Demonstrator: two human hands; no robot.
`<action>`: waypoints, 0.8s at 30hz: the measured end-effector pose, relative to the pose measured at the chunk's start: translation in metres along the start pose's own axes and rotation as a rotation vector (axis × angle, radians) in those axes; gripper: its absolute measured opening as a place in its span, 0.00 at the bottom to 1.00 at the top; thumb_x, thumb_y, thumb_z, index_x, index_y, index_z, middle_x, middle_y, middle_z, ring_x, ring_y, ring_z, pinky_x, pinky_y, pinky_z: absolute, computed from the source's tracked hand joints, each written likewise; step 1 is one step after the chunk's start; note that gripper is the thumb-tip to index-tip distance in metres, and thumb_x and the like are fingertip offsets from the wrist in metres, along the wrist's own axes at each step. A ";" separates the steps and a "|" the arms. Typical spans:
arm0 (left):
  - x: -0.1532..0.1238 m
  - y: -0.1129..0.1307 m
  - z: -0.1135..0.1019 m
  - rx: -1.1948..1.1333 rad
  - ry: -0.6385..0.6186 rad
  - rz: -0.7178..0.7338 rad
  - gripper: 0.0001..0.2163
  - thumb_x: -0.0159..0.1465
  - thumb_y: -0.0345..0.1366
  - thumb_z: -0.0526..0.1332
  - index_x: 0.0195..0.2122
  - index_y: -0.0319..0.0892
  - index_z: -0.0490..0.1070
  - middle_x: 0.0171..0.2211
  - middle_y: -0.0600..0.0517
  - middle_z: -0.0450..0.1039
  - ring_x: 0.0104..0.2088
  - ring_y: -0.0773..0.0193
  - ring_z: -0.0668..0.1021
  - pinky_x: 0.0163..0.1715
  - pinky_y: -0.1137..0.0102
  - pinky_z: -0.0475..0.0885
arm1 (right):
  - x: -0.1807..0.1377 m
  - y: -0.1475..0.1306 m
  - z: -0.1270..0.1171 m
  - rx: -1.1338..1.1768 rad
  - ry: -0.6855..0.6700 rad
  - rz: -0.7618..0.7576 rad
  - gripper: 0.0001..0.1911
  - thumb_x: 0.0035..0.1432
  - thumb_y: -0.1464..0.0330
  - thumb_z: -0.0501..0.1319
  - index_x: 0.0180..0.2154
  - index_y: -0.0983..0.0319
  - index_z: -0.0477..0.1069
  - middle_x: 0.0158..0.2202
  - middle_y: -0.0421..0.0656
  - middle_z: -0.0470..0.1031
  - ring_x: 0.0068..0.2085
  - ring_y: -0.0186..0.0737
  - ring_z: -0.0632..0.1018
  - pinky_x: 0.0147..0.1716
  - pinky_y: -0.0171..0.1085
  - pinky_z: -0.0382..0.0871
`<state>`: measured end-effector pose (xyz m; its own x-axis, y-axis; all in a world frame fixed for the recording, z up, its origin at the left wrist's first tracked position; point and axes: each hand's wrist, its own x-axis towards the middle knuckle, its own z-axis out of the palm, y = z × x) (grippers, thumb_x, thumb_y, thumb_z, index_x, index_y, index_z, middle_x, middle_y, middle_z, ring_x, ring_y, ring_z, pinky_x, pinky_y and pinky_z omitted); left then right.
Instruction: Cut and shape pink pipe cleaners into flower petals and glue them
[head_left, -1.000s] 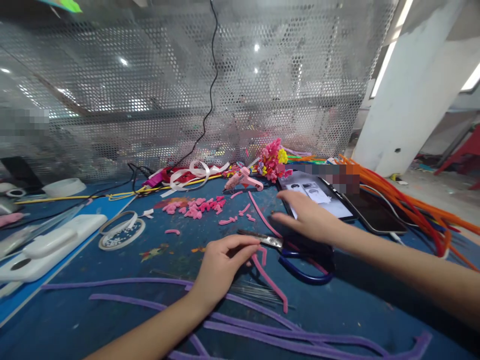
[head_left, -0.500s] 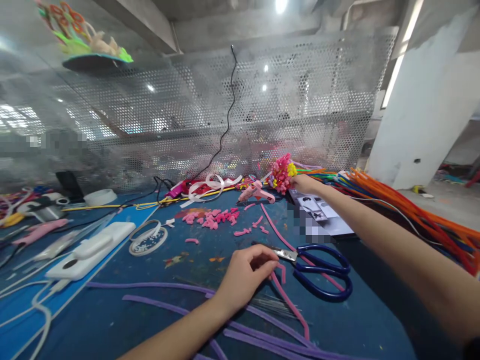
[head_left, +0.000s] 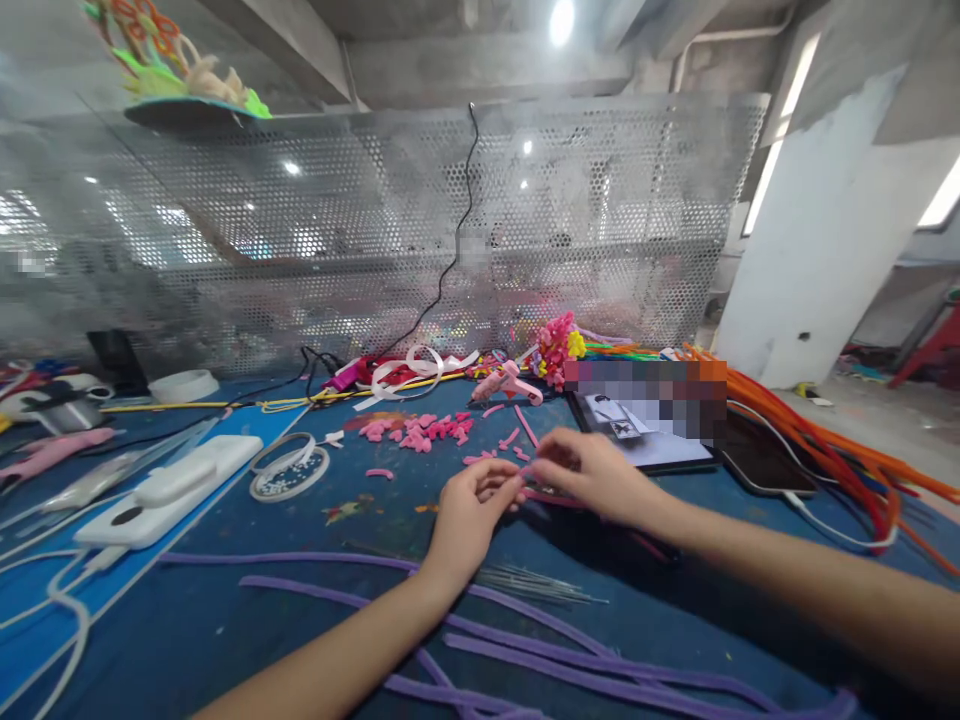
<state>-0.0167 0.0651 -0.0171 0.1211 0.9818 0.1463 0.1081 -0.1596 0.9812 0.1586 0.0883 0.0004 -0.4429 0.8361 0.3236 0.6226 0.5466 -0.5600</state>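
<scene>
The left hand (head_left: 469,515) pinched a pink chenille stem (head_left: 555,498) between thumb and forefinger above the tabletop's middle, presumably to steady it. The right hand (head_left: 592,478) met it there, fingers half curled; whether they gripped, I couldn't tell. Purple chenille stems (head_left: 300,590) lay toward the near edge, the glue gun (head_left: 506,382) toward the far edge, likely keeping the middle workable.
</scene>
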 end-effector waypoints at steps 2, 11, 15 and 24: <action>0.000 0.000 -0.001 -0.006 0.012 -0.010 0.09 0.53 0.38 0.62 0.32 0.37 0.71 0.25 0.51 0.74 0.28 0.64 0.77 0.29 0.72 0.72 | -0.019 -0.010 0.015 0.132 0.008 -0.016 0.09 0.55 0.63 0.55 0.35 0.63 0.67 0.28 0.40 0.73 0.28 0.32 0.72 0.26 0.29 0.63; 0.003 -0.002 -0.001 0.051 -0.063 -0.028 0.11 0.54 0.38 0.61 0.35 0.36 0.74 0.26 0.49 0.76 0.26 0.64 0.76 0.28 0.72 0.72 | -0.029 -0.004 0.024 0.133 0.080 -0.047 0.08 0.59 0.69 0.51 0.34 0.61 0.69 0.28 0.40 0.72 0.28 0.33 0.70 0.29 0.31 0.61; -0.001 -0.001 -0.001 0.162 -0.145 0.019 0.12 0.57 0.38 0.58 0.37 0.37 0.75 0.23 0.51 0.74 0.24 0.66 0.74 0.27 0.73 0.71 | -0.028 -0.002 0.024 0.100 0.128 -0.061 0.08 0.59 0.68 0.52 0.32 0.61 0.69 0.28 0.40 0.72 0.30 0.34 0.70 0.30 0.32 0.60; -0.007 0.005 0.000 0.246 -0.243 0.074 0.13 0.60 0.39 0.55 0.40 0.39 0.74 0.27 0.50 0.74 0.24 0.67 0.74 0.28 0.73 0.70 | -0.026 0.003 0.024 0.246 0.123 -0.043 0.07 0.59 0.67 0.53 0.33 0.62 0.69 0.28 0.39 0.72 0.29 0.33 0.70 0.30 0.31 0.61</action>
<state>-0.0172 0.0578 -0.0128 0.3651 0.9184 0.1525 0.3216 -0.2782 0.9051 0.1571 0.0670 -0.0281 -0.3746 0.8198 0.4331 0.4225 0.5668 -0.7073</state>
